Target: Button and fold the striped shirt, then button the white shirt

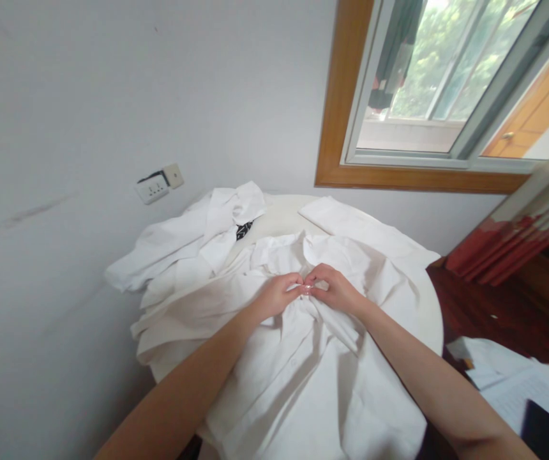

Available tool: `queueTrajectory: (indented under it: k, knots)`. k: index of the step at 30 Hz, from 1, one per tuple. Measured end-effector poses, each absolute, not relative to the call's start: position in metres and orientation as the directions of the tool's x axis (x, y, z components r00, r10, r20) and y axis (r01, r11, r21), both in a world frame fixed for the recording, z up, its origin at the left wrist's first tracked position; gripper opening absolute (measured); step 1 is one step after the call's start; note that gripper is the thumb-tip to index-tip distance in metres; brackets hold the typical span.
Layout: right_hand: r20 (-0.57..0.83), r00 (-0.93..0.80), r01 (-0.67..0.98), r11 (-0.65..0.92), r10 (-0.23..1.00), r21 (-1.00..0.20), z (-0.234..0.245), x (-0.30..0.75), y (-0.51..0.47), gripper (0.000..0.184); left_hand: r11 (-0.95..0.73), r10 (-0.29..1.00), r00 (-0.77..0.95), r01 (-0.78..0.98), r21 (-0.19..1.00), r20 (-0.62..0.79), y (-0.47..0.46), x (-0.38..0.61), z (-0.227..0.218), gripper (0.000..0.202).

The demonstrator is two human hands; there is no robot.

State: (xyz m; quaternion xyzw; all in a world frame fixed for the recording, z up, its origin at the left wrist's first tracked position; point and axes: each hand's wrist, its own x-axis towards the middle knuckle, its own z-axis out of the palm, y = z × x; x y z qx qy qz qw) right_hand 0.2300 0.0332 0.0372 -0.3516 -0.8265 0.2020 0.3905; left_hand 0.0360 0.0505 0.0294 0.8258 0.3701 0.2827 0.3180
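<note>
A white button-up shirt lies spread and wrinkled over a round white table, its lower part hanging toward me. My left hand and my right hand meet at the middle of its front, below the collar. Thumbs and fingertips of both are pinched together on the shirt's front edge. Something small and shiny shows between the fingertips, too small to make out. Down the front strip a small button is visible.
Another crumpled white garment with a black patterned patch lies at the table's back left. Folded white cloth rests at the back right. A wall socket, a window and a red-white curtain surround it. Papers and a dark phone-like object are lower right.
</note>
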Motion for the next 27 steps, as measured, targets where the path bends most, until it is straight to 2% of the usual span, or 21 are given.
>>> queueTrajectory:
  k: [6,13,27]
  knots:
    - [0.502,-0.374,0.394,0.624,0.780,-0.675,0.0355,0.2286,0.0345,0.010,-0.501,0.797,0.551,0.378,0.779,0.246,0.0510,0.0381,0.0288,0.029]
    - [0.399,-0.394,0.369,0.540,0.828,-0.756,0.0335,0.2310,0.0379,0.017,-0.485,0.805,0.556,0.419,0.768,0.205,0.0533,0.0398,0.0232,0.036]
    - [0.391,-0.368,0.374,0.519,0.844,-0.769,0.0338,0.2288,0.0344,0.018,-0.536,0.796,0.553,0.458,0.709,0.244,0.0564,0.0372,0.0208,0.034]
